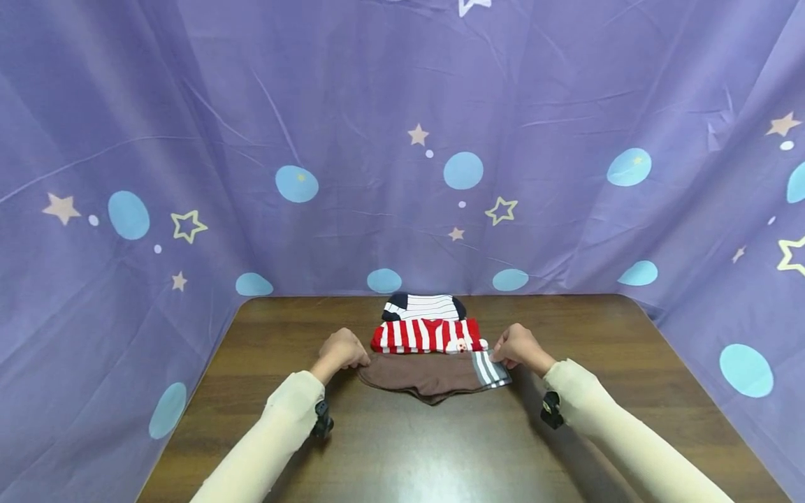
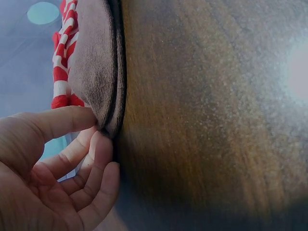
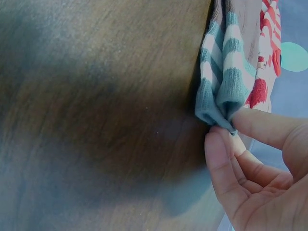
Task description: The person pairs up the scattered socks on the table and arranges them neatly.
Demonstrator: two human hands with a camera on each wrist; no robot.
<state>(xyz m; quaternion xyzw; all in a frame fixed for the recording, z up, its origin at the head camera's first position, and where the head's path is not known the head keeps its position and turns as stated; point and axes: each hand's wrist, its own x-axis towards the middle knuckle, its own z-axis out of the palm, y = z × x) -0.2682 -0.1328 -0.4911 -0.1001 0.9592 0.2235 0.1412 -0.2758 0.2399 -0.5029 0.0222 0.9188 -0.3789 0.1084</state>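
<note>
A pair of brown socks (image 1: 415,374), stacked one on the other, lies flat across the table. In the head view my left hand (image 1: 344,349) is at the toe end; the left wrist view shows its thumb and fingertips pinching the toe of the brown socks (image 2: 94,57). On the other side my right hand (image 1: 520,348) pinches the grey-blue cuff with white stripes (image 3: 228,72). Just behind lie red-and-white striped socks (image 1: 428,336), partly covered at their front edge. Farther back are white socks (image 1: 430,307) with thin dark lines and navy ends.
The brown wooden table (image 1: 629,405) has its back edge against a purple curtain (image 1: 377,105) with stars and blue ovals. The curtain also hangs along both sides. A dark wrist camera (image 1: 323,419) is strapped to the left sleeve, another (image 1: 551,410) to the right.
</note>
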